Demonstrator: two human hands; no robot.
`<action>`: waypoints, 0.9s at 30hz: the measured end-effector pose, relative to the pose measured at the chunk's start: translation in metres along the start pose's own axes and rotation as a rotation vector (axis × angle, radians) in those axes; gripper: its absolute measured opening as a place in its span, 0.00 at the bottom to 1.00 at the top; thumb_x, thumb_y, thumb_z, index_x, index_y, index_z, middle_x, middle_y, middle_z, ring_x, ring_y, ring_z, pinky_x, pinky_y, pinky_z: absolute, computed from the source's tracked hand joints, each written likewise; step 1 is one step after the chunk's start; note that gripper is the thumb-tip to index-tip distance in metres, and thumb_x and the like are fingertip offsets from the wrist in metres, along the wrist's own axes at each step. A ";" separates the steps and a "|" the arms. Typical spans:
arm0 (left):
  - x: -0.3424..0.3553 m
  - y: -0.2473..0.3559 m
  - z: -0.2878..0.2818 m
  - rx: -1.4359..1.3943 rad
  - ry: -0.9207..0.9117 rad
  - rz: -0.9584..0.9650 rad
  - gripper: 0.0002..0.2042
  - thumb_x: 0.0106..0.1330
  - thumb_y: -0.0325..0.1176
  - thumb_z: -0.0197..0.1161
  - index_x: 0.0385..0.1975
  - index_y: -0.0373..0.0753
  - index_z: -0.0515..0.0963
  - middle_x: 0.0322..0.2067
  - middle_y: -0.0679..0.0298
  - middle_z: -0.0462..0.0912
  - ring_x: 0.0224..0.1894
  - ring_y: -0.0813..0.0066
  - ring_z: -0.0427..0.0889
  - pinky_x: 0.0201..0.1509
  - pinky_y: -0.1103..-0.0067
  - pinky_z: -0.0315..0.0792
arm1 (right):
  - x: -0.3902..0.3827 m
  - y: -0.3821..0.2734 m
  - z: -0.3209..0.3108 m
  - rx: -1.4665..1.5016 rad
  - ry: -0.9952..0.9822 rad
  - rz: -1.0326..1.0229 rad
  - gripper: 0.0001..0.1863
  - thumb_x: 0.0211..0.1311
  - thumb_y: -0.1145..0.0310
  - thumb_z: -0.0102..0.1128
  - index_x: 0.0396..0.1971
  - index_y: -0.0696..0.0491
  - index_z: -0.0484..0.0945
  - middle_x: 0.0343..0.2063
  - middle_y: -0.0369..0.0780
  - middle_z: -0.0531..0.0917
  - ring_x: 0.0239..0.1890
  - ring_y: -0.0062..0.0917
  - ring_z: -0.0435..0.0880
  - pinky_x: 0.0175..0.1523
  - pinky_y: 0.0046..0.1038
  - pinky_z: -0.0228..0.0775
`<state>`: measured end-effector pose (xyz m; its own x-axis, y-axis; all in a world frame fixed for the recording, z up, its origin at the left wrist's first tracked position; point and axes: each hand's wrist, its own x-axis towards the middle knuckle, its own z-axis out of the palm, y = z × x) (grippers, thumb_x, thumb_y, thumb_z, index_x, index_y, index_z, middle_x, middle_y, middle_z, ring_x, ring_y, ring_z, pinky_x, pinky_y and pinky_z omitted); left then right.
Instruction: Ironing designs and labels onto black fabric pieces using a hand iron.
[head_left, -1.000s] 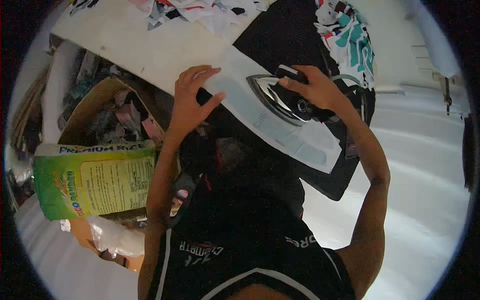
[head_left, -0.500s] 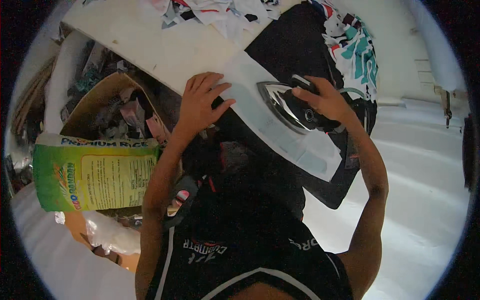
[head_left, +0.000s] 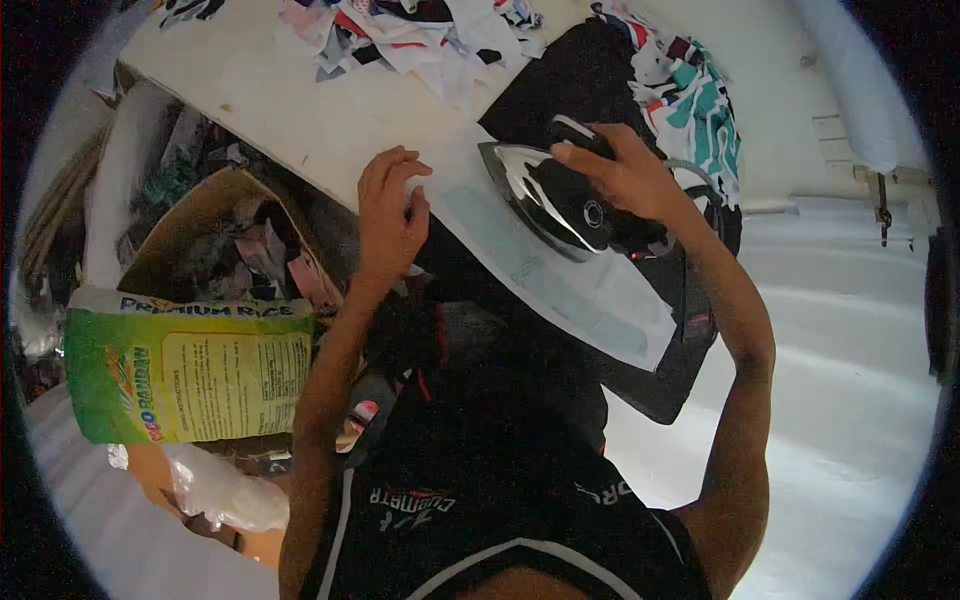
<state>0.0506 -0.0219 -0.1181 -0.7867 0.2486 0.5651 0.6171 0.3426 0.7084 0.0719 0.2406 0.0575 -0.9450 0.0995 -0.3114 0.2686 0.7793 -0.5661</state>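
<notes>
Right hand grips the iron by its handle, fingers closed round it. Iron is over the white sheet, nose toward the table's far side; compared with half a second ago, it sits farther up and left along the sheet. Cannot tell if its plate touches. Left hand empty, fingers loosely bent, near the sheet's left edge; thumb, spread wide earlier, now drawn in. Sheet lies partly on the black pad, as before.
</notes>
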 end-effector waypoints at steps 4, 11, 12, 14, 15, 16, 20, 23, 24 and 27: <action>0.000 0.007 0.002 -0.106 0.081 -0.102 0.14 0.59 0.16 0.55 0.43 0.38 0.75 0.53 0.55 0.71 0.60 0.54 0.68 0.61 0.64 0.64 | 0.023 -0.003 0.011 -0.127 0.061 -0.056 0.24 0.61 0.47 0.64 0.29 0.56 0.76 0.09 0.29 0.64 0.10 0.13 0.63 0.15 0.21 0.50; -0.004 0.000 0.014 -0.017 0.188 -0.097 0.19 0.54 0.12 0.51 0.44 0.37 0.74 0.52 0.54 0.71 0.61 0.51 0.67 0.60 0.64 0.66 | 0.042 -0.018 0.013 -0.234 -0.205 0.037 0.50 0.53 0.26 0.53 0.56 0.62 0.74 0.57 0.57 0.72 0.61 0.46 0.71 0.67 0.40 0.60; -0.004 0.001 0.013 -0.017 0.186 -0.101 0.19 0.54 0.12 0.51 0.44 0.37 0.74 0.52 0.54 0.71 0.61 0.51 0.67 0.60 0.64 0.66 | 0.043 -0.018 0.016 -0.249 -0.217 0.008 0.50 0.53 0.25 0.52 0.55 0.61 0.74 0.56 0.57 0.72 0.61 0.46 0.71 0.66 0.40 0.61; -0.004 0.004 0.012 -0.045 0.184 -0.147 0.19 0.52 0.11 0.52 0.43 0.37 0.74 0.52 0.54 0.71 0.61 0.51 0.67 0.57 0.65 0.68 | 0.047 -0.015 0.018 -0.263 -0.234 -0.019 0.50 0.53 0.25 0.52 0.55 0.61 0.74 0.56 0.57 0.72 0.60 0.46 0.71 0.66 0.40 0.61; -0.004 0.005 0.010 -0.044 0.183 -0.152 0.19 0.52 0.11 0.52 0.43 0.37 0.74 0.52 0.54 0.71 0.61 0.51 0.67 0.57 0.65 0.68 | 0.050 -0.011 0.018 -0.272 -0.214 -0.016 0.50 0.53 0.25 0.52 0.55 0.61 0.75 0.55 0.57 0.73 0.60 0.46 0.71 0.66 0.40 0.61; -0.003 0.006 0.009 -0.051 0.192 -0.130 0.19 0.52 0.11 0.51 0.42 0.37 0.73 0.52 0.54 0.71 0.61 0.51 0.67 0.55 0.65 0.69 | 0.052 -0.008 0.020 -0.280 -0.194 -0.012 0.49 0.54 0.25 0.52 0.54 0.61 0.75 0.54 0.57 0.74 0.60 0.46 0.72 0.65 0.40 0.62; -0.005 0.004 0.010 -0.080 0.194 -0.109 0.17 0.53 0.11 0.51 0.40 0.38 0.73 0.52 0.55 0.71 0.61 0.51 0.67 0.51 0.66 0.71 | 0.048 -0.006 0.030 -0.196 -0.088 -0.112 0.26 0.61 0.45 0.63 0.36 0.57 0.80 0.13 0.32 0.69 0.16 0.15 0.69 0.21 0.23 0.56; -0.007 0.000 0.010 -0.049 0.199 -0.075 0.17 0.54 0.11 0.51 0.40 0.39 0.73 0.52 0.55 0.71 0.60 0.51 0.67 0.51 0.65 0.70 | 0.043 -0.020 0.028 -0.143 -0.166 -0.105 0.27 0.61 0.44 0.62 0.36 0.57 0.81 0.14 0.32 0.70 0.17 0.15 0.70 0.22 0.23 0.57; -0.006 0.001 0.011 -0.051 0.195 -0.077 0.17 0.54 0.11 0.51 0.40 0.39 0.73 0.52 0.55 0.71 0.60 0.51 0.67 0.51 0.65 0.70 | 0.043 -0.016 0.030 -0.176 -0.118 -0.135 0.27 0.62 0.44 0.62 0.36 0.57 0.81 0.14 0.33 0.70 0.17 0.16 0.70 0.22 0.24 0.58; -0.005 0.004 0.011 -0.071 0.191 -0.113 0.16 0.54 0.12 0.52 0.39 0.38 0.74 0.51 0.54 0.71 0.59 0.51 0.68 0.52 0.64 0.69 | 0.044 -0.014 0.026 -0.219 -0.101 -0.157 0.27 0.62 0.43 0.61 0.36 0.58 0.81 0.15 0.34 0.71 0.18 0.17 0.70 0.24 0.26 0.60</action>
<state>0.0567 -0.0114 -0.1224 -0.8373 0.0340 0.5457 0.5304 0.2925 0.7957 0.0314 0.2179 0.0318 -0.9456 -0.0864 -0.3137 0.0636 0.8965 -0.4385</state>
